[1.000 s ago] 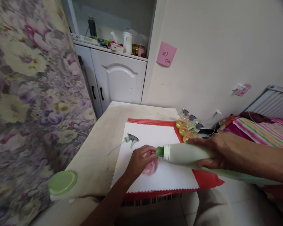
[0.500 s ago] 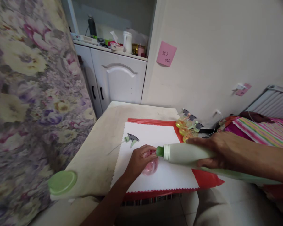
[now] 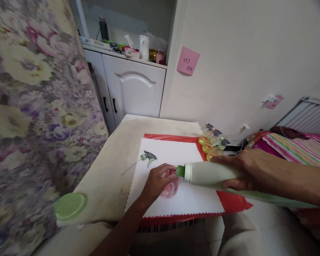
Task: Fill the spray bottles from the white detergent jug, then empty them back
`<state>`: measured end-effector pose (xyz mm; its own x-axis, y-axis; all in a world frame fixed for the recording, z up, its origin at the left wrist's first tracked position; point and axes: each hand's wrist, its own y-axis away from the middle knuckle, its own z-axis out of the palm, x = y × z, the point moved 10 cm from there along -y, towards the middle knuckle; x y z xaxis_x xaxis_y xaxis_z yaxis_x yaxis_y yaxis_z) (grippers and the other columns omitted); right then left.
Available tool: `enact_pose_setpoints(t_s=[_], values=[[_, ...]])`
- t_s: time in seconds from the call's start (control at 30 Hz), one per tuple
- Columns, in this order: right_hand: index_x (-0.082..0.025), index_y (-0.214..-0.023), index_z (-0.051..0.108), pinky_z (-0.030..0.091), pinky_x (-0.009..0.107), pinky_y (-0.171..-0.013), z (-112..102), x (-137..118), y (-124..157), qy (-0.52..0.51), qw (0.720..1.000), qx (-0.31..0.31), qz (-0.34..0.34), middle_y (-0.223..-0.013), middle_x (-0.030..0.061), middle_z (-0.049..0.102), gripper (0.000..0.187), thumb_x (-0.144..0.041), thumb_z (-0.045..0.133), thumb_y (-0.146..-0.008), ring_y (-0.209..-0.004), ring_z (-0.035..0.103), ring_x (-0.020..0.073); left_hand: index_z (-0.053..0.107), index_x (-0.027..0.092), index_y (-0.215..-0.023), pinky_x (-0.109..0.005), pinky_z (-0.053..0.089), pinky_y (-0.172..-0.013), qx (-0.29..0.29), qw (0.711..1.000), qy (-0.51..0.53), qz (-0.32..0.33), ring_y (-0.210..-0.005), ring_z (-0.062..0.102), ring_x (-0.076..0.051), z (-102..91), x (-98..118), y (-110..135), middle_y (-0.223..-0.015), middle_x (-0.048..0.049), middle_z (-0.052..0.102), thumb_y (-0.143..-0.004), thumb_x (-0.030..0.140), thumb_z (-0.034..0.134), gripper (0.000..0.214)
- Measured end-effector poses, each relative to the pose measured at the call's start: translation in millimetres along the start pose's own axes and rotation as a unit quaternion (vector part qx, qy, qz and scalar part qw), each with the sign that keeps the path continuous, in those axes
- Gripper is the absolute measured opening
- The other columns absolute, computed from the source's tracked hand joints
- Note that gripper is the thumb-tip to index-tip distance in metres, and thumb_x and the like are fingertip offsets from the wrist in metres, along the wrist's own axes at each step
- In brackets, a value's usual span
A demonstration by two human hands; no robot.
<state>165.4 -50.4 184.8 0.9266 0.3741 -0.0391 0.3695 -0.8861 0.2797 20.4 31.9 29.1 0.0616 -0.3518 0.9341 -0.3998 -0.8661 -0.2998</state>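
Head view: the left hand (image 3: 157,181) clenches a pink bottle (image 3: 171,189) on the white sheet (image 3: 176,206), mid-tabletop (image 3: 112,174). The right hand (image 3: 240,170) grasps a pale green bottle (image 3: 210,174) whose long axis is level. Its spout (image 3: 180,171) points to 9 o'clock at the pink bottle's top (contact hidden by fingers). A spray head (image 3: 148,156) lies at 11 o'clock, and the sheet is bare toward 6.

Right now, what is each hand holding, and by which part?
The right hand holds the big pale green bottle around its body. The left hand holds the small pink bottle near its top.

Left hand (image 3: 156,183) and right hand (image 3: 241,170), forearms bare.
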Motion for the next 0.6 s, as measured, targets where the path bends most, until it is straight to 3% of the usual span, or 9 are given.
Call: enact_pose_setpoints(t_s=[0.27,0.6], values=[[-0.020,-0.117,0.064,0.040,0.024,-0.045,-1.0,3.2,1.9,-0.014,0.999,0.027,-0.019,-0.065,0.0015,0.064,0.040,-0.040,0.063,-0.084,-0.048,0.057,0.0149,0.073,0.021,-0.091,-0.032,0.049,-0.082,-0.001,1.000,0.000,0.002,-0.087,0.065,-0.020,0.0,2.9,0.5,-0.091,-0.0033,0.072,-0.077,0.026,0.069,0.015],[-0.016,-0.119,0.062,0.040,0.023,-0.049,-3.9,-2.5,3.5,0.014,1.000,0.008,-0.002,-0.068,0.0049,0.066,0.038,-0.037,0.061,-0.087,-0.051,0.057,0.0146,0.073,0.021,-0.091,-0.031,0.048,-0.081,0.000,1.000,0.007,-0.004,-0.088,0.065,-0.019,0.1,-0.9,0.6,-0.091,-0.0036,0.071,-0.077,0.025,0.069,0.015]])
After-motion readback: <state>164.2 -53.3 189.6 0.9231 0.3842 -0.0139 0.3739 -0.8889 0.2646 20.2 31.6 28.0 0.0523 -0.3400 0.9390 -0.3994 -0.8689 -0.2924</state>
